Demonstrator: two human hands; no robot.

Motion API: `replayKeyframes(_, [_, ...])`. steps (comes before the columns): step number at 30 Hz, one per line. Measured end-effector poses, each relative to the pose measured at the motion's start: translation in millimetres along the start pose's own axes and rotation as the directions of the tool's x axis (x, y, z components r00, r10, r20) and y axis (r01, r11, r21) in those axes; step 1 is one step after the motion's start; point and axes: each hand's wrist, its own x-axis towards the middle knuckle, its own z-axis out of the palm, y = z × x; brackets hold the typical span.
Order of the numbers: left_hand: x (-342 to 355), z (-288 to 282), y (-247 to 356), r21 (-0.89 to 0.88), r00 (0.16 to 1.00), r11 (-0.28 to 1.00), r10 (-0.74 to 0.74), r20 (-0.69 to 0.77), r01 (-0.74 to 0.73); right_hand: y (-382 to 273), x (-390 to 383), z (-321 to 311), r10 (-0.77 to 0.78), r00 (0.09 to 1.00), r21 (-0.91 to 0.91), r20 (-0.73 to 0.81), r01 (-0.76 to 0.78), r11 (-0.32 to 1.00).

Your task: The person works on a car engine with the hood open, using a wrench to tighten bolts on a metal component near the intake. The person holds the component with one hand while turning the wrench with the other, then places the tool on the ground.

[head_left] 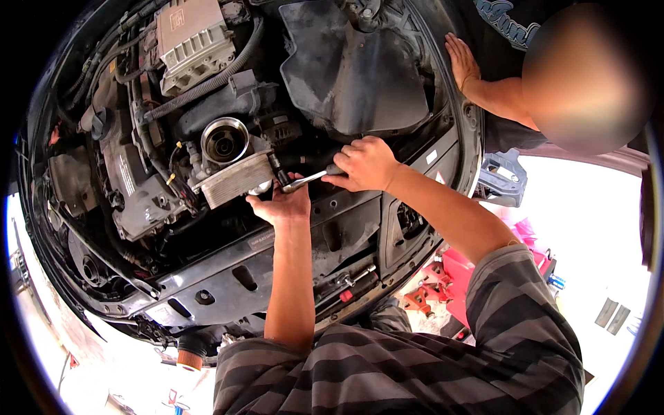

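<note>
My right hand (363, 164) is closed around the handle of a ratchet wrench (308, 180). The wrench's head meets a dark socket extension (278, 168), which points up and left toward the side of a finned metal oil cooler (238, 181). Palm up, my left hand (285, 205) supports the wrench head from below, its fingers curled round it and partly hidden. Its thumb reaches toward the cooler's lower corner. Behind the cooler stands an uncapped round filter housing (225, 140), dark and wet-looking inside.
A second ratchet (358, 277) lies on the front panel (228, 273). An orange filter element (189, 360) under a dark cap is at the bumper's left. Another person's hand (462, 61) rests on the right fender. Red jack stands (419, 300) are on the floor.
</note>
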Motion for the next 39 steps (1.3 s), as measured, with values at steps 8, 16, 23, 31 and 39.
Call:
replayKeyframes(8, [-4, 3, -6, 0.077, 0.994, 0.993, 0.093, -0.06, -0.088, 7, -6, 14, 0.031, 0.999, 0.075, -0.032, -0.029, 0.997])
replayKeyframes(16, [1, -1, -7, 0.135, 0.991, 0.982, 0.135, -0.02, -0.131, 12, -13, 29, 0.072, 0.997, 0.151, -0.04, -0.065, 0.986])
replayKeyframes(23, [13, 0, -8, 0.193, 0.991, 0.978, 0.095, -0.092, -0.075, 10, -18, 23, 0.057, 0.996, 0.095, 0.066, -0.063, 0.994])
replayKeyframes(31, [3, 6, 6, 0.298, 0.997, 0.954, 0.038, -0.063, -0.018, -27, 8, -38, 0.055, 0.935, -0.025, 0.349, -0.05, 0.998])
replayKeyframes(39, [18, -2, -2, 0.58, 0.993, 0.814, 0.091, -0.081, -0.027, -4, 49, -62, -0.088, 0.882, 0.054, 0.462, 0.071, 0.996])
